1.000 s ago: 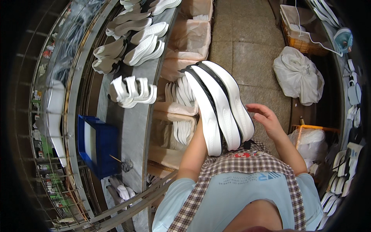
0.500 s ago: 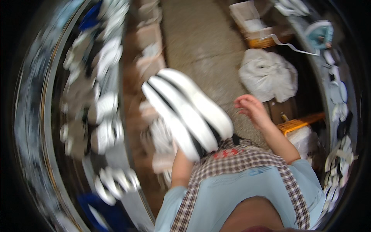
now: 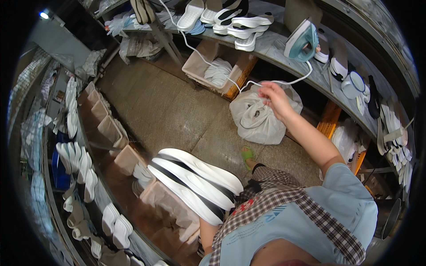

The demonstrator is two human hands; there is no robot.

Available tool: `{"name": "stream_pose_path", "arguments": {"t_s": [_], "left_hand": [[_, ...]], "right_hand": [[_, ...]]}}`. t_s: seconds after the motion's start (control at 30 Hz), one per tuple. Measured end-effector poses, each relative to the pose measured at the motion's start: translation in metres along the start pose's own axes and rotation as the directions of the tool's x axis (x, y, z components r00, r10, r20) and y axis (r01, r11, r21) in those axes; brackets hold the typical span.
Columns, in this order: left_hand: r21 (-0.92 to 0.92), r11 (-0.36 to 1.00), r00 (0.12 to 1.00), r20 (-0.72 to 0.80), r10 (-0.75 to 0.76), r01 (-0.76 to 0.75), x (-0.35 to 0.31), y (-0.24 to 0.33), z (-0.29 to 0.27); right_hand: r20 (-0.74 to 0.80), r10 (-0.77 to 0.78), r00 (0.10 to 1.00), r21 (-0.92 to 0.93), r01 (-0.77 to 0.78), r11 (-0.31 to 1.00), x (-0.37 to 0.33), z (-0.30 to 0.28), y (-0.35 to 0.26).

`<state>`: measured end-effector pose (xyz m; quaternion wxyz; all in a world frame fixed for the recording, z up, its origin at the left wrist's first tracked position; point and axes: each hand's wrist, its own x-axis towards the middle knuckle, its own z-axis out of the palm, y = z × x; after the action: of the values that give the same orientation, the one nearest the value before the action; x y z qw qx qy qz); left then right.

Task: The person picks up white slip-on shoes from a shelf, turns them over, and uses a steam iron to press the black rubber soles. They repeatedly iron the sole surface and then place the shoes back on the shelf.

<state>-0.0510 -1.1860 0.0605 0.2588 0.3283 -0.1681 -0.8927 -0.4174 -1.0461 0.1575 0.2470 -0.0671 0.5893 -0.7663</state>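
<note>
- Soles [image 3: 199,186], three of them, white and black, lie in a snug stack by the apron [image 3: 275,204]. They look packed close so that they make one bundle and do not slip apart.
- Left arm [image 3: 207,232] goes up to the low end of the stack and seems to hold it up. The soles hide the left hand, so I cannot tell how its fingers sit.
- Right hand [image 3: 276,99] reaches out, loose and wide, fingers a bit bent, with nothing seen in it. One arm seems enough for the load.
- Bins [image 3: 171,204] stand in a row by the left bench [image 3: 102,197]. Cloth lines them, maybe to keep things clean.
- Bag [image 3: 259,126], white and full, sits on the floor [image 3: 177,115] behind the right hand. I cannot tell if they touch. Its top is bunched up, likely to keep what is in it from falling out.
- Iron [image 3: 304,42] stands on its end on the far bench [image 3: 277,41], maybe so its flat face is off the top. Its white cord [image 3: 191,46] hangs down past a far bin [image 3: 199,73].
</note>
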Motion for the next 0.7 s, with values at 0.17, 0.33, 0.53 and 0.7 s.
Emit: {"name": "stream_pose_path", "arguments": {"t_s": [0.17,0.33,0.53,0.7], "left_hand": [[0.029,0.999,0.996,-0.072,0.044,-0.042,0.050,0.027,0.030],[0.075,0.996,0.992,-0.116,0.056,-0.048,0.095,0.050,0.064],[0.099,0.995,0.993,-0.107,0.043,-0.032,0.155,0.072,0.094],[0.140,0.990,0.999,-0.033,-0.016,0.020,0.206,0.091,0.119]], "right_hand": [[-0.253,-0.155,0.955,-0.031,0.152,0.988,0.154,0.014,-0.053],[-0.472,0.009,0.881,0.194,0.094,0.976,0.276,0.020,-0.106],[-0.273,0.158,0.949,0.346,-0.056,0.937,0.329,0.004,-0.111],[-0.076,-0.036,0.996,0.509,0.070,0.858,0.243,-0.003,-0.103]]}}
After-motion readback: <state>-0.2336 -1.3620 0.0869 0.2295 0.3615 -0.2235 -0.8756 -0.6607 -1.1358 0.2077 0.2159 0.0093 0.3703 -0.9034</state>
